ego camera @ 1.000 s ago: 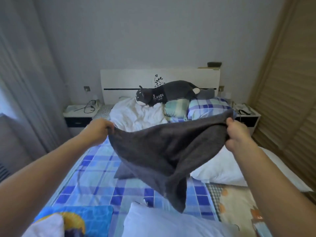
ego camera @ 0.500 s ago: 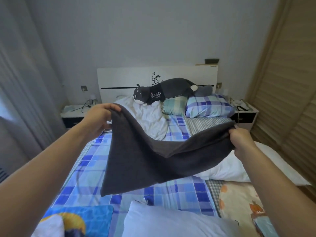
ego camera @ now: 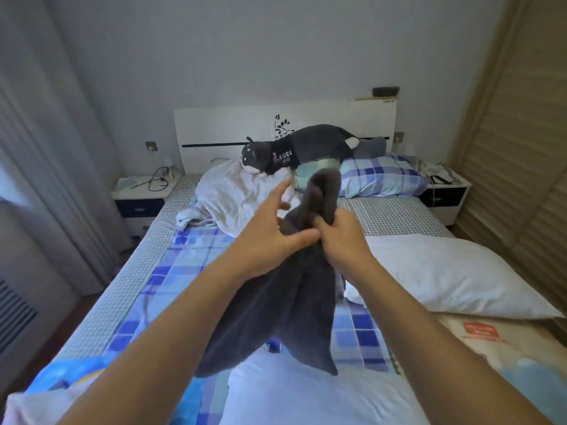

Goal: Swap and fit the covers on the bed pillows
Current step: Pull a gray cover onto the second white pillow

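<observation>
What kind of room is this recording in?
A home bedroom, almost certainly. A bed with a white headboard fills the view, with a nightstand on each side, loose white pillows and a plush toy lying on it. The right hand grips a dark grey cover.

Your left hand motion-blurred at fingertips; contact with dark cover unclear. Cover hides your right hand fingers and part of bedsheet. Near white pillow cut off by bottom edge.
</observation>
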